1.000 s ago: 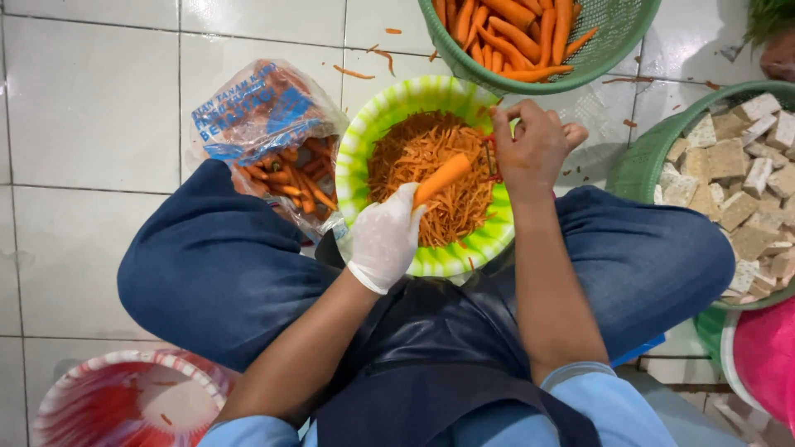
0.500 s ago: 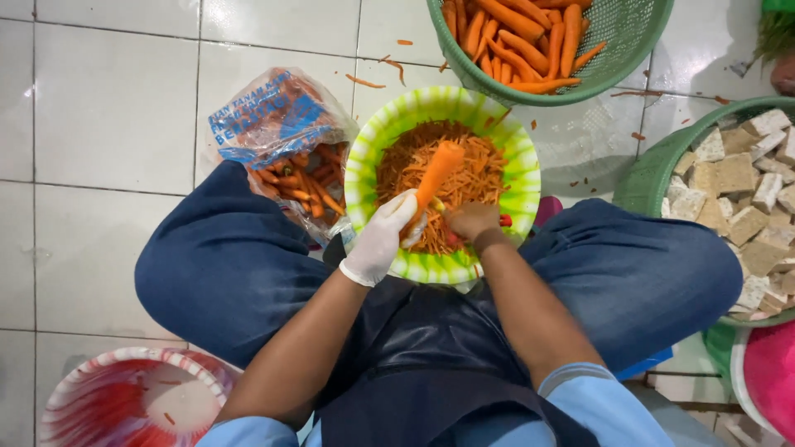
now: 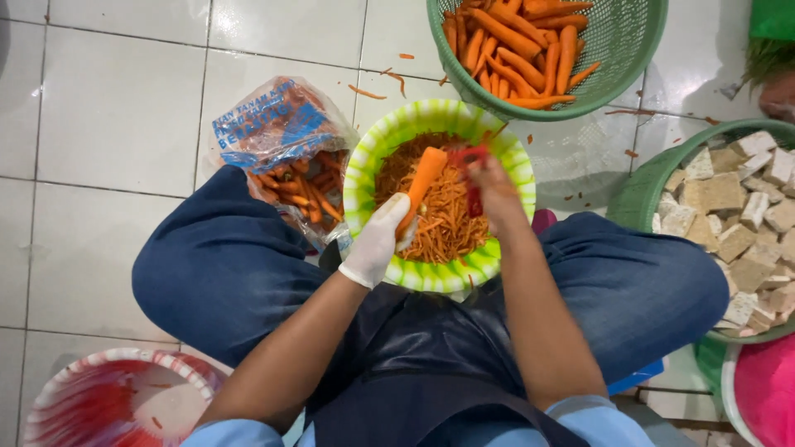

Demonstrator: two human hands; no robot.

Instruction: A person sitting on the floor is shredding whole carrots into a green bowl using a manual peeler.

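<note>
1. Since half a second ago, the right hand has moved up along the carrot toward its far tip, and it is blurred with motion over the middle of the bowl.
2. Head view, centre: the left hand, in a white glove, has its fingers closed around the lower end of the carrot, which slants up and to the right above the green-and-white bowl.
3. The right hand's fingers are curled around a red peeler set against the carrot's upper part.
4. That bowl sits between the person's knees and holds a heap of orange carrot shreds.
5. Upper right of the frame: a green mesh basket holds whole peeled carrots.
6. Left of the bowl, touching the person's blue trouser leg, lies a clear plastic bag with blue print, filled with carrot peelings.
7. Right edge: a green basket holds pale brown cubes of tofu.
8. Lower left corner: a red-and-white basin, blurred; I cannot tell its contents.
9. Lower right corner: part of a pink tub.
</note>
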